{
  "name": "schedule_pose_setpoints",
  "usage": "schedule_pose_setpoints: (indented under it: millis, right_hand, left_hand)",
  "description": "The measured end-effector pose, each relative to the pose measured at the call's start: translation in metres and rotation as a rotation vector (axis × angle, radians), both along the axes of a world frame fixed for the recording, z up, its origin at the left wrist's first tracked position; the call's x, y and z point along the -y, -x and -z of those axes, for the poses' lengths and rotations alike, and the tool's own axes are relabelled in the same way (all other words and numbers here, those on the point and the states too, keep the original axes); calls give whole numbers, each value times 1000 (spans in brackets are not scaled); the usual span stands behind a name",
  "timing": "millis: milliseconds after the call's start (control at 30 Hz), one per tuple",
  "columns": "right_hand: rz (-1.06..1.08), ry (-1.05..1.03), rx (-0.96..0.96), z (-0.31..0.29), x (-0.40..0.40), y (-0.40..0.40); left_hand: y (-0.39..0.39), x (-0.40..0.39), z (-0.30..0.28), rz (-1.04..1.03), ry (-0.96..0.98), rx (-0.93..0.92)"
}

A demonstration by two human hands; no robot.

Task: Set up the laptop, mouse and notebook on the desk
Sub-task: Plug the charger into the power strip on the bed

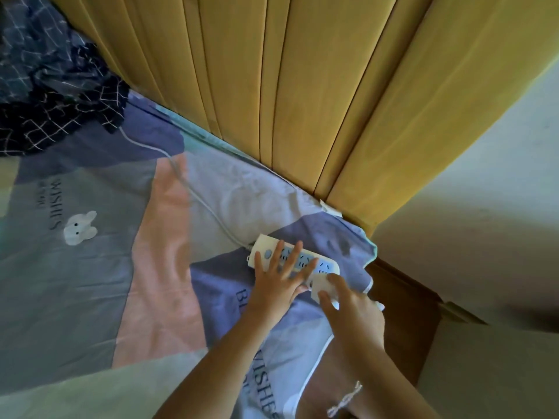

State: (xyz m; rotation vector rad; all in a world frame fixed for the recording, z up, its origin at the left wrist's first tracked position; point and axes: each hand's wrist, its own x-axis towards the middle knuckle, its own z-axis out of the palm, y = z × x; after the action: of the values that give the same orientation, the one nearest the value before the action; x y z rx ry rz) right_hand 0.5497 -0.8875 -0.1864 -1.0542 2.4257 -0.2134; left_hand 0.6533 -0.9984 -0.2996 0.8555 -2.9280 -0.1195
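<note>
power strip (292,257): white, blue sockets, flat on the bed sheet (90,282) near headboard | white adapter (321,286): at its right end | my hands on both

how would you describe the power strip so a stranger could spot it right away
Follow the yellow padded headboard down to its lower right end. On the patterned bedsheet there lies the white power strip, under the left hand, the only thing trailing a white cord.

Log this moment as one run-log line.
left hand: flat on power strip | right hand: fingers grip white plug at strip | place: bedsheet
</note>
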Motion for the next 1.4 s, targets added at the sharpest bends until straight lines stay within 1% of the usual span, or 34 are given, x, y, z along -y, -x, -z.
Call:
schedule_pose_setpoints:
  millis: [100,233,433,533,700,1000,1200,1400]
  right_hand:
    - [-16,-44,-46,-4,6,-2]
    - [20,-106,-141,-8,8,1]
    - [-45,-172,-228,1,14,-1]
    - [-16,-200,-221,3,23,1]
    - [-41,-223,-233,5,28,-1]
    - [14,-260,-212,2,30,1]
    - [67,-234,-211,19,41,-6]
    - [58,-180,-252,35,39,-15]
  left_hand:
    - [1,0,5,-16,-30,-15]
    - [5,3,9,-31,-67,-51]
    - [4,0,11,-58,-50,-75]
    - [3,-2,12,-57,-18,-67]
    - [3,-5,11,-71,3,-79]
    - [3,-3,15,-59,0,-107]
    - [2,-7,15,-71,8,-115]
    - [0,-5,11,-39,-59,-52]
